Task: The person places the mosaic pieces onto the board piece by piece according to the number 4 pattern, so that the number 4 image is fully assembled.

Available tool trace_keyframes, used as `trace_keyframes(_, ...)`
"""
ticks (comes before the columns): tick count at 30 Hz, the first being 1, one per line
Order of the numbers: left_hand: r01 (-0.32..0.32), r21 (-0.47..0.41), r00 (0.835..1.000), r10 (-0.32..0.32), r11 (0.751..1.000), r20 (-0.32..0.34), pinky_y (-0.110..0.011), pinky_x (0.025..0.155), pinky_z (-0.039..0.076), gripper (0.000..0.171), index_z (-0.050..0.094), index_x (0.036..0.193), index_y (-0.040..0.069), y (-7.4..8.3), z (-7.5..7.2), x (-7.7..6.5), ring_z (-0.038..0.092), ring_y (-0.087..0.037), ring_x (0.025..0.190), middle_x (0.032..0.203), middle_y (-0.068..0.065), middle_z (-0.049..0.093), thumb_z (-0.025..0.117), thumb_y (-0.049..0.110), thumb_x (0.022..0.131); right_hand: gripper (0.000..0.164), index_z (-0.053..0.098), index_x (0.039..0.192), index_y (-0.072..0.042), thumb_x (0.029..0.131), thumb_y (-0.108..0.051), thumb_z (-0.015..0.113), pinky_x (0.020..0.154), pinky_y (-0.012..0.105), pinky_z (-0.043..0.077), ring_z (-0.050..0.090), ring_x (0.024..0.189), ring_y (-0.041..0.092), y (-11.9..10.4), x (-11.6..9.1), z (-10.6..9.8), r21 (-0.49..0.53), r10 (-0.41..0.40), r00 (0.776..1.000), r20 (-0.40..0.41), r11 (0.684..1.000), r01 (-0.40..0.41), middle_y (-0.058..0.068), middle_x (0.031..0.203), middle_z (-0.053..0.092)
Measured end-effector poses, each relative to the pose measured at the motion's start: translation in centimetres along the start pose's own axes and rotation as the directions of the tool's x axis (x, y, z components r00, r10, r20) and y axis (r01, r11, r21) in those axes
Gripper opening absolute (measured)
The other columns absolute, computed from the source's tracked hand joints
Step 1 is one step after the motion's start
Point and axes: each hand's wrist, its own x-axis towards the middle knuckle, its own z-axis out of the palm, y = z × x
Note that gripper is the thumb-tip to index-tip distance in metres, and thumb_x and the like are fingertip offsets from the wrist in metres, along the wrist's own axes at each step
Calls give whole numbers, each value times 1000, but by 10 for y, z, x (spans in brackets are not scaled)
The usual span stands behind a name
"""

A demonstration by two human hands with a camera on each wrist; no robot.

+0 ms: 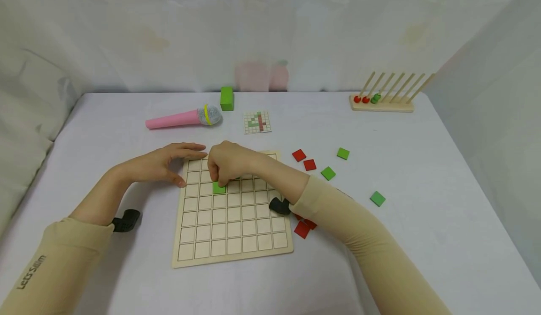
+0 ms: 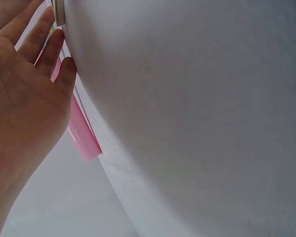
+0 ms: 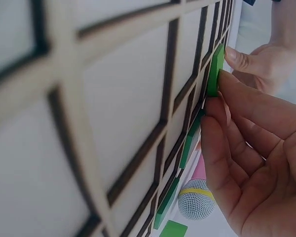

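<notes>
A wooden grid board (image 1: 211,248) lies on the white table, its squares outlined by raised strips. At a square in its upper left, my right hand (image 1: 231,161) pinches a green square tile (image 1: 219,189) between thumb and fingertips. In the right wrist view this tile (image 3: 216,69) stands a little proud of the grid. Two more green tiles (image 3: 191,138) sit on the board beyond it, mostly hidden by my right hand in the head view. My left hand (image 1: 162,164) rests at the board's upper left corner, fingers extended and thumb at the left edge.
Right of the board lie loose red tiles (image 1: 302,230) and green tiles (image 1: 377,198); my right forearm covers some. Behind it are a pink microphone (image 1: 177,119), a green block (image 1: 227,99) and a pattern card (image 1: 257,122). A pegged wooden stand (image 1: 382,106) with beads stands back right.
</notes>
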Motion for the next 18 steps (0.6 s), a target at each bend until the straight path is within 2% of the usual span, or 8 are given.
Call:
trace_keyframes(12,3,-4,1000,-3,1000,-5,-53,109,18,73,49,134,31,-2,0,0,20,-27,142,152,4,30,79,20,69,14,69,83,-18,72,-12,76,71,22,48,59,86,8,2,2,-1,-27,-13,1000,15,1000,14,-8,88,65)
trace_keyframes(18,-3,7,1000,3,1000,-2,-55,109,18,72,48,135,30,-2,0,0,19,-28,143,152,3,30,79,21,70,13,69,87,-16,75,-13,73,66,22,47,57,75,10,12,-4,-13,14,-24,999,-31,1000,24,-4,84,64)
